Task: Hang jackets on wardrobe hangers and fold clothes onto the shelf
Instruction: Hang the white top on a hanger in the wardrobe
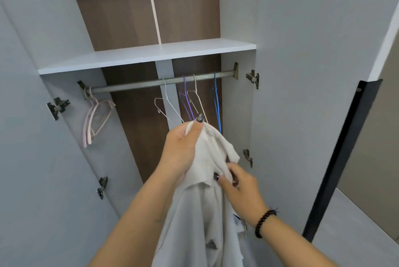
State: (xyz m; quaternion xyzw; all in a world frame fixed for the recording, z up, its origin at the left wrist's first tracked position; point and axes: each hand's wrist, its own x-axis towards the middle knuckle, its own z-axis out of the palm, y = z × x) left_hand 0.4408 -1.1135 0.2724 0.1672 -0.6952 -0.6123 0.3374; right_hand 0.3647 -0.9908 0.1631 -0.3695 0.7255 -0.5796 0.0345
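- Two bare hands hold one pale off-white fabric garment (207,212) up in front of an open wardrobe; the cloth hangs down between the forearms and runs out of the bottom of the view.
- The left hand (181,148) grasps the bunched top of the garment, fingers curled round the cloth, with one dark-painted nail showing at the top of the bunch.
- The right hand (239,186) pinches a fold of the same garment lower down, to the right — thumb and fingers closed on the fabric. A dark beaded bracelet (264,222) sits on that wrist.
- Just behind the raised cloth a grey metal hanging rail (140,84) crosses the wardrobe under a white flat shelf (146,55).
- Several thin wire hangers hang from the rail: a white one (170,104), a purple one (186,104), a beige one (199,102) and a blue one (216,104). The top of the garment is near their lower ends; whether it touches them cannot be told.
- At the rail's left end hangs a small bunch of pale pink hangers (95,119), well apart from the hands.
- The wardrobe's back panel (121,7) is dark brown wood grain; grey doors stand open on both sides, with metal hinges (253,78) on them.
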